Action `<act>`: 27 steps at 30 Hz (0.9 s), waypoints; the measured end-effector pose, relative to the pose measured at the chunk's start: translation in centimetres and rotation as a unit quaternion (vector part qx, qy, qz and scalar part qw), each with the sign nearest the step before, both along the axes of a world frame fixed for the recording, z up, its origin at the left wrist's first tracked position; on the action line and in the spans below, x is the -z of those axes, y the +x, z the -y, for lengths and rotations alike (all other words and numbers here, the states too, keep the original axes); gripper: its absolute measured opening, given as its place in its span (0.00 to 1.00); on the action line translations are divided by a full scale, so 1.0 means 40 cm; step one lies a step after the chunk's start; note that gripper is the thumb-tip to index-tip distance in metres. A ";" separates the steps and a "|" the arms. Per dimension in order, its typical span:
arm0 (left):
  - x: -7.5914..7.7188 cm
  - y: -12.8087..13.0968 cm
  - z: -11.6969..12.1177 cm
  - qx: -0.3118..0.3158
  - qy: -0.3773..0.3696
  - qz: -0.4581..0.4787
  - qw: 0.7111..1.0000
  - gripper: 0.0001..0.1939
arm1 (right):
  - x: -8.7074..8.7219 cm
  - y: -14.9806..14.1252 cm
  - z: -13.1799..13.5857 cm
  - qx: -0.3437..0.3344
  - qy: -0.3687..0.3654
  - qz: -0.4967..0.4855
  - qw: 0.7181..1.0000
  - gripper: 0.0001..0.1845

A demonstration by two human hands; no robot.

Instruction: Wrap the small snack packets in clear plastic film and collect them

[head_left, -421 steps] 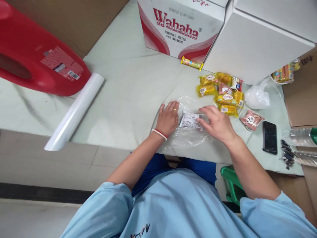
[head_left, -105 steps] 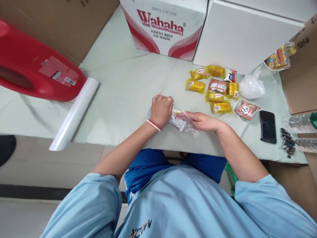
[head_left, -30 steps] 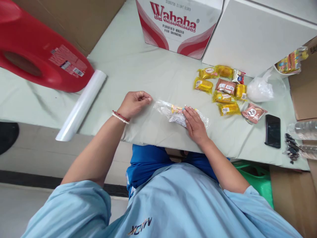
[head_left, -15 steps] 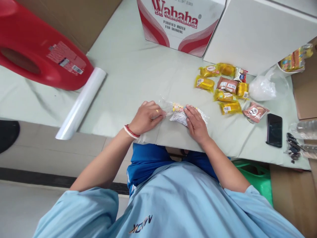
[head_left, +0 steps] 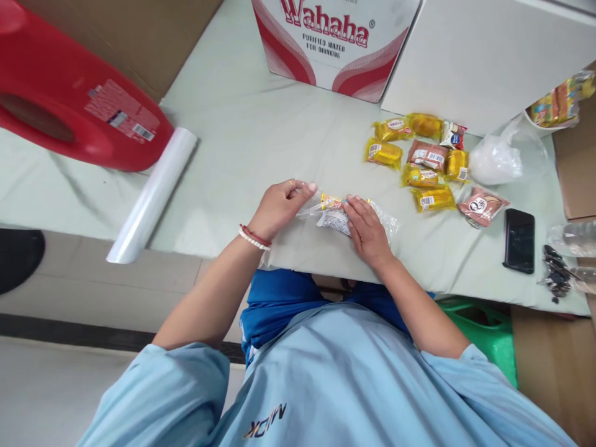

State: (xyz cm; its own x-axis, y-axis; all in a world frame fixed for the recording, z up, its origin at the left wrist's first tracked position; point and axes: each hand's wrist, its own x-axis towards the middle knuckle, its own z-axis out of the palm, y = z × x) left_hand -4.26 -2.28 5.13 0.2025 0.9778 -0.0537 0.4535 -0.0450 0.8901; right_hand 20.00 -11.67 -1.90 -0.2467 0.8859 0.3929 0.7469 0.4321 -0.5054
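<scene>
Well before the Wahaha carton, the right hand lies flat, fingers together, on a white packet and yellow packet in clear plastic, whose left end the curled left hand meets, pinch unclear, while yellow-wrapped snacks lie nearer the carton.

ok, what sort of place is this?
Probably a makeshift workspace or storeroom corner; I can't pin it down. Signs: a cloth-covered table, a Wahaha water carton standing on it, and a large red jug beside a white roll.
</scene>
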 end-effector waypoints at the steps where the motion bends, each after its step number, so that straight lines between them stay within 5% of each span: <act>1: 0.000 0.008 -0.001 -0.004 0.006 0.008 1.000 0.22 | 0.000 0.000 0.000 0.001 -0.003 0.001 1.000 0.29; 6: 0.008 -0.013 0.028 -0.056 0.035 0.040 0.997 0.16 | -0.001 -0.004 0.000 0.003 -0.005 0.002 1.000 0.29; 12: 0.061 -0.049 0.072 -0.078 -0.025 -0.045 0.996 0.21 | -0.005 -0.008 0.000 -0.007 -0.013 0.008 1.000 0.29; 17: 0.089 -0.040 0.050 -0.026 -0.009 -0.136 0.990 0.19 | -0.011 -0.008 -0.004 0.005 -0.030 0.007 1.000 0.29; 20: 0.083 -0.062 0.039 -0.052 0.057 -0.106 0.991 0.07 | -0.009 -0.007 -0.006 0.017 -0.030 -0.002 0.999 0.28; 22: 0.063 -0.085 0.038 -0.073 0.153 -0.074 0.983 0.12 | -0.005 -0.008 -0.006 0.016 -0.023 -0.005 1.000 0.28; 27: -0.003 -0.104 0.034 0.113 0.246 -0.089 0.959 0.27 | 0.002 -0.008 -0.005 0.009 -0.006 -0.004 1.000 0.27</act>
